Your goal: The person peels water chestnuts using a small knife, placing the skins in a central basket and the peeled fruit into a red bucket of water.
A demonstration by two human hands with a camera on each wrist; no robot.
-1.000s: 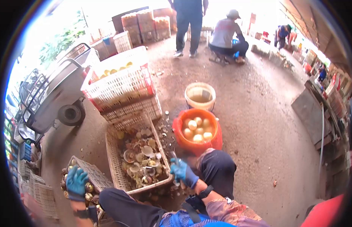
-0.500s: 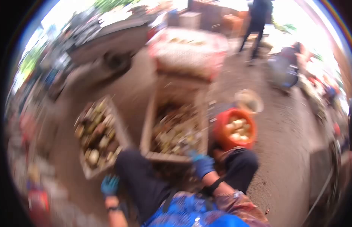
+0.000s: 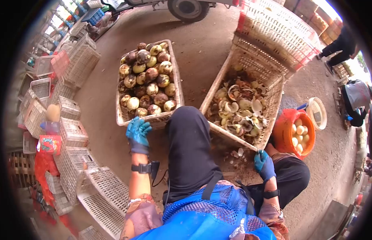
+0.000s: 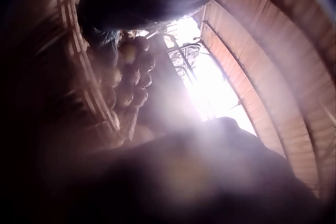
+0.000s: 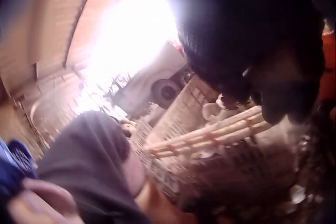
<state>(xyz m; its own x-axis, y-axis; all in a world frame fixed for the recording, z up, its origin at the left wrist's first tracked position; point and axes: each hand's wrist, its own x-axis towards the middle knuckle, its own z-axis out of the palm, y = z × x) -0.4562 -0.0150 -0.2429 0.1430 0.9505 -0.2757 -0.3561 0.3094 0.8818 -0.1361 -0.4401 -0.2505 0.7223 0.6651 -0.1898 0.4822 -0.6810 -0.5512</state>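
In the head view my blue-gloved left hand (image 3: 138,134) is at the near left corner of a plastic crate (image 3: 179,86), fingers loosely bent and spread by the rim. Round, brown-blotched yellow-green fruits (image 3: 152,76) fill that crate. My right hand (image 3: 264,165), gloved in blue, is curled beside the near right corner of a second crate (image 3: 230,131). Cut peels (image 3: 244,106) lie in this one. Only a tiny tip of the slim metal tool in my right hand shows now. An orange bucket (image 3: 284,128) with pale peeled fruits (image 3: 300,136) stands beyond that hand.
A white bucket (image 3: 317,114) stands behind the orange one. More crates (image 3: 274,28) rise behind the peels, and several crates (image 3: 74,160) line the left side. A vehicle wheel (image 3: 188,9) is at the top. My knee (image 3: 188,124) comes between the two crates.
The head view has swung left, bringing the fruit crate fully into view. My left hand has left the fruits for the crate's near rim. My right hand has drawn back to the peel crate's corner.
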